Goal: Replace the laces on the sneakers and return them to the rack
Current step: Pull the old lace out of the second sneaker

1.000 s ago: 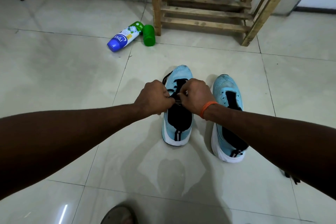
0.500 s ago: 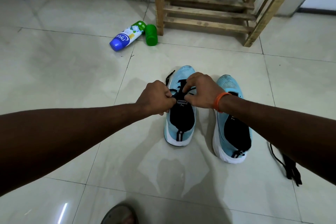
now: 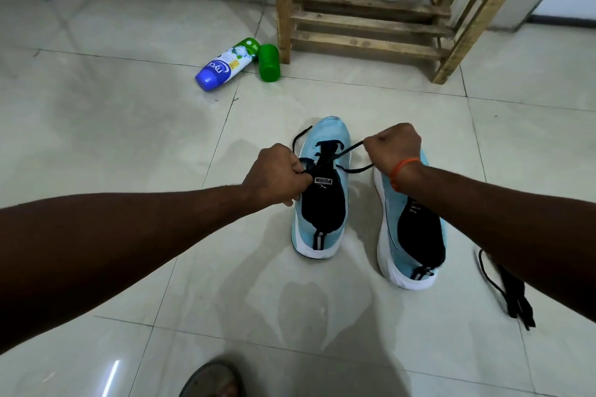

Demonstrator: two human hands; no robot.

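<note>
carefully: both hands pinch the thin black lace (image 3: 342,154) across the light-blue knit sneaker (image 3: 322,190).
left hand (image 3: 277,176) and right hand (image 3: 392,147) pulling unevenly could, i judge, slip an end from its eyelet.

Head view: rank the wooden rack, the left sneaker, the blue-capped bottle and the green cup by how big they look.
1. wooden rack, largest though cut off at the top.
2. left sneaker, nearer the camera, which flatters it.
3. blue-capped bottle, lying on the floor.
4. green cup, smallest, beside the bottle at similar distance.
</note>
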